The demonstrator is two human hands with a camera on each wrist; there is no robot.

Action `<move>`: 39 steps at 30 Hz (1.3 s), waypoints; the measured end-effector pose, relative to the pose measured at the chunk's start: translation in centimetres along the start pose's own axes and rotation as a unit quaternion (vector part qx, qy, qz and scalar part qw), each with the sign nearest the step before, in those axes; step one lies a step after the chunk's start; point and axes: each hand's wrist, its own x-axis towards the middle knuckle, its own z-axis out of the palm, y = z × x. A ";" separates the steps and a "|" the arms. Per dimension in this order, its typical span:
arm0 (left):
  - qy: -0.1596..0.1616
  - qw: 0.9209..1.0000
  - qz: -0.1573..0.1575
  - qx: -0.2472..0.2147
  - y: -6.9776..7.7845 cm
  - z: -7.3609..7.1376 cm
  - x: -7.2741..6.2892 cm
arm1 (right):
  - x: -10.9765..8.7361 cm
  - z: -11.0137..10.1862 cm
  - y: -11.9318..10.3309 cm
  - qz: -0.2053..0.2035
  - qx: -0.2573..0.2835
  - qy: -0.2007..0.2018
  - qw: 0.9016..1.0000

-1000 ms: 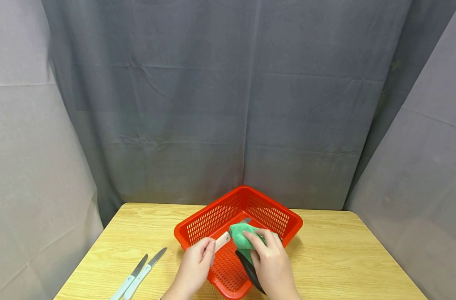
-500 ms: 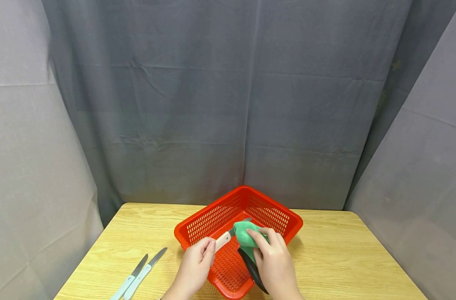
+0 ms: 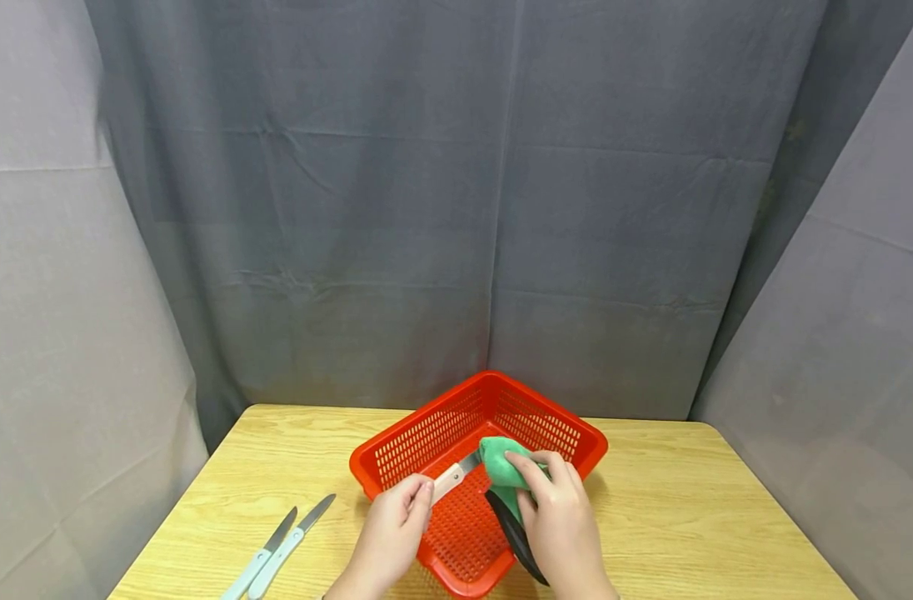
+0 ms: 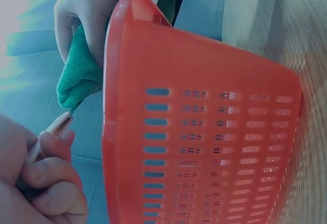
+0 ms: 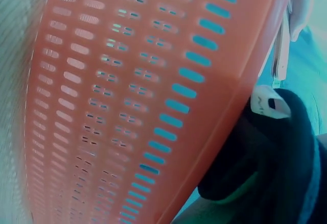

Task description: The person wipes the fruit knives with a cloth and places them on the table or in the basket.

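Note:
My left hand (image 3: 391, 527) grips the pale handle of a knife (image 3: 449, 480), its blade pointing up and to the right over a red basket (image 3: 477, 577). A green cloth (image 3: 501, 461) with a black edge is pinched in my right hand (image 3: 561, 521) and wraps the outer part of that blade, so the tip is hidden. In the left wrist view the curled fingers (image 4: 53, 175) hold the handle just beside the basket wall, and the folded cloth (image 4: 79, 73) meets the blade. The right wrist view shows the cloth's black part (image 5: 265, 157) hanging near the basket rim.
Two knives with light blue handles, a left one (image 3: 260, 557) and a right one (image 3: 291, 546), lie side by side on the wooden table (image 3: 696, 517), left of the basket. A grey curtain (image 3: 396, 208) hangs behind the table, with pale cloth at both sides.
My right hand and the cloth have slid up and to the right along the blade, baring more metal near the handle and covering the tip. My left hand has stayed nearly still.

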 end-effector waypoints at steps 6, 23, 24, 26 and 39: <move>0.003 1.000 -0.007 -0.005 0.1 0.0 0.0 | 0.2 -0.1 0.4 0.005 -0.002 0.012 1.000; 0.015 1.000 -0.005 0.006 -0.1 0.1 0.1 | 0.7 -1.0 0.4 -0.012 0.002 0.031 0.999; 0.015 1.000 -0.005 0.006 -0.1 0.1 0.1 | 0.6 -1.0 0.4 -0.018 0.002 0.030 0.999; 0.015 1.000 -0.003 0.006 -0.2 0.1 0.1 | 0.6 -1.0 0.2 -0.032 0.002 0.024 0.999; 0.012 1.000 -0.004 0.018 0.1 0.3 0.0 | 0.3 -0.7 -0.5 -0.085 0.021 -0.018 0.996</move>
